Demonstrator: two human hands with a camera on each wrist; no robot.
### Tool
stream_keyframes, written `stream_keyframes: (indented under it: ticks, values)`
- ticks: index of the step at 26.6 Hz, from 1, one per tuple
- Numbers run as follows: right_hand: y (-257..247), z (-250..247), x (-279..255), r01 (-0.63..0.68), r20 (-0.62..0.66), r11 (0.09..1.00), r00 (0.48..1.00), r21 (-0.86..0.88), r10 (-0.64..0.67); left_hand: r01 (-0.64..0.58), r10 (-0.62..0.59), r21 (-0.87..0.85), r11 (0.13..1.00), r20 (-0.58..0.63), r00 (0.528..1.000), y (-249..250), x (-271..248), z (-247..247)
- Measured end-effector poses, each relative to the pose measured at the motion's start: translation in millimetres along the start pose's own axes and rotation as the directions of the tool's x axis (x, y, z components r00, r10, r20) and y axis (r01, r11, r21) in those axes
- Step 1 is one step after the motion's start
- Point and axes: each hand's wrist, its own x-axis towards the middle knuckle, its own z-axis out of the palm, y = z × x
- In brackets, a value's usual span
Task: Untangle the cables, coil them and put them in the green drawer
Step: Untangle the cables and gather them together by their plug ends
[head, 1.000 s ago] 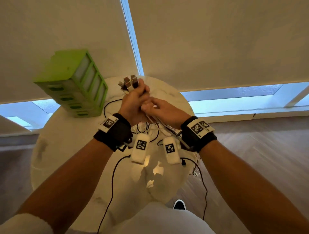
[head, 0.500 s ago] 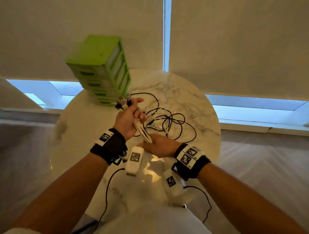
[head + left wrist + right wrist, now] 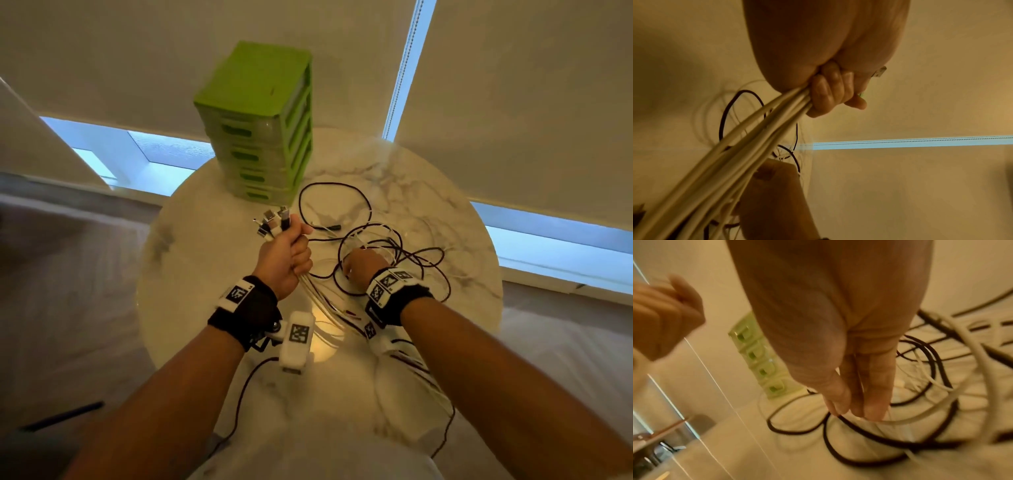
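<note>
Left hand [image 3: 286, 255] is raised above the round white marble-patterned tabletop [image 3: 191, 274], fist closed round a bundle of white cables [image 3: 748, 142]; the metal connector plugs [image 3: 274, 221] fan out above the thumb, and the strands leave the bottom of the fist toward the person's body. In the left wrist view the fingers [image 3: 828, 95] are curled tight over the bundle; how many cables it contains cannot be counted, since the strands overlap and blur. Their lower run passes beneath the right forearm in the head view and is cut off at the table edge. Right hand [image 3: 361, 265] is down among the loose tangle of black and white cables [image 3: 394, 246] lying on the tabletop right of centre. In the head view its fingers are hidden behind the back of the hand. The right wrist view shows the fingertips [image 3: 869, 408] extended and close together, thumb drawn in beside them, meeting a black cable [image 3: 855, 425] and a thin white strand; motion blur prevents telling whether anything is actually pinched. The green plastic four-drawer unit [image 3: 260, 126] stands at the far edge of the table, well apart from both hands, all drawer fronts flush with the frame as far as visible. One black loop [image 3: 335, 205] lies just right of the unit's base. Drawer contents are not readable through the translucent fronts.
</note>
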Motion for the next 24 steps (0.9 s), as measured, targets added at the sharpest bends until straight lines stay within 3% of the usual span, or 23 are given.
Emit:
stream_keyframes:
  ticks: [5,15,19,24]
  values:
    - [2.9,15.5,10.0,0.004,-0.082,1.0,0.997,-0.026,-0.006,0.005,-0.006,-0.007,1.0,-0.04,0.999,12.5,7.8,-20.2]
    - [3.1,21.5,14.0,-0.061,-0.041,0.994,0.998,-0.091,0.057,0.059,-0.052,0.173,0.983,-0.044,0.998,18.9,8.2,-25.8]
    - [4.7,18.7,10.6,-0.072,-0.092,0.997,0.993,-0.035,0.069,0.063,-0.054,0.193,0.979,-0.053,0.997,21.0,3.2,-24.7]
    - [-10.8,-1.4,-4.7,-0.037,-0.01,0.972,0.999,-0.231,0.036,0.045,-0.028,0.236,0.971,-0.076,0.997,24.5,-1.2,-24.7]
